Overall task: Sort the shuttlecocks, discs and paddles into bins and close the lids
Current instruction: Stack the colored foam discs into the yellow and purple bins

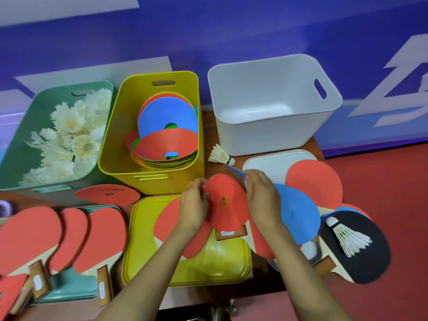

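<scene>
Red disc [225, 202]: held up between both hands above the yellow lid [143, 228], tilted, its centre hole showing.
Left hand [194, 205]: fingers curled, pinching the disc's left edge.
Right hand [261, 195]: clamped on the right edge. A blue sliver [236, 171] juts from its fingers, and it cannot be told whether this is a second disc.
Yellow bin [150, 174]: open, just behind the hands, already stacked with red and blue discs.
Green bin [20, 140]: open, at the left, full of white shuttlecocks.
White bin [266, 135]: open, at the right rear, with no paddle visible inside.
Paddles: three red paddles [69, 237] overlap on the green lid [69, 293]. Another lies under the hands, and a black paddle [370, 258] lies at the right edge.
Strays: one shuttlecock [220, 155] lies on the surface [208, 128] between the yellow and white bins, and another shuttlecock [349, 237] rests on the black paddle. A blue disc [298, 214] and a second red disc [315, 184] overlap the white lid [266, 163].
Stage: judging by this, disc sorting is midway, and paddles and lids are not yet begun.
Risk: the discs in the bin lie askew, so a disc dropped on the slope may slide, stand on edge and later foul the lid. A two-disc pinch could let one slip. Lifting the black paddle carelessly would roll its shuttlecock off the surface's near edge.
</scene>
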A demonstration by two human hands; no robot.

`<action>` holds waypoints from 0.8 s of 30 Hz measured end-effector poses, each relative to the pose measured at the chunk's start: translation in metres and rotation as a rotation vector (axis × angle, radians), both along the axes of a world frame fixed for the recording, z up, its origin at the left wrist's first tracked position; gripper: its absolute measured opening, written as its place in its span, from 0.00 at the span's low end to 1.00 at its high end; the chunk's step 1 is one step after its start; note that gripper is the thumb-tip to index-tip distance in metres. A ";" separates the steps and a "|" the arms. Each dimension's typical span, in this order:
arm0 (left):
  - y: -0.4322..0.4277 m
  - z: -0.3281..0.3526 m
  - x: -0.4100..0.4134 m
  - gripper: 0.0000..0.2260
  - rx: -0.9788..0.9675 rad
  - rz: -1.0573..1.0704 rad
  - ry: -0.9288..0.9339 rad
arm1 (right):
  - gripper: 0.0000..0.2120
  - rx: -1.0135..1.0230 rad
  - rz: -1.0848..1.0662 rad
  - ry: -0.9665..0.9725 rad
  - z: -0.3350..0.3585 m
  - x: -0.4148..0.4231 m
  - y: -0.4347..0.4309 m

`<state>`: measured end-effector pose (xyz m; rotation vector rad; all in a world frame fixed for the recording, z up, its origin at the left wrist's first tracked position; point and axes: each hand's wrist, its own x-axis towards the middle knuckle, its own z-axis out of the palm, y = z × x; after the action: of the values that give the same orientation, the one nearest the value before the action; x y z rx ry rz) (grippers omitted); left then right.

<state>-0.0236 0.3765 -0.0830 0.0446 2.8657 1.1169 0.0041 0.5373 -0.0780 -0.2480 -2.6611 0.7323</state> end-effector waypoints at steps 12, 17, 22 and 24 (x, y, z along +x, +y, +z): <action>-0.060 0.131 0.009 0.12 -0.007 -0.029 0.323 | 0.11 0.007 0.166 0.257 0.133 -0.022 -0.065; -0.119 0.160 -0.004 0.11 0.050 0.096 0.425 | 0.14 -0.024 0.335 0.350 0.178 -0.039 -0.122; -0.213 0.166 -0.022 0.11 0.096 0.232 0.500 | 0.14 0.035 0.518 0.328 0.187 -0.070 -0.197; -0.260 0.163 -0.031 0.10 0.119 0.312 0.491 | 0.11 0.066 0.537 0.302 0.186 -0.089 -0.232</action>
<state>-0.0544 0.1168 0.0796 -0.1486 3.3134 1.5195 -0.0848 0.3056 0.1082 0.5718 -2.4589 0.7582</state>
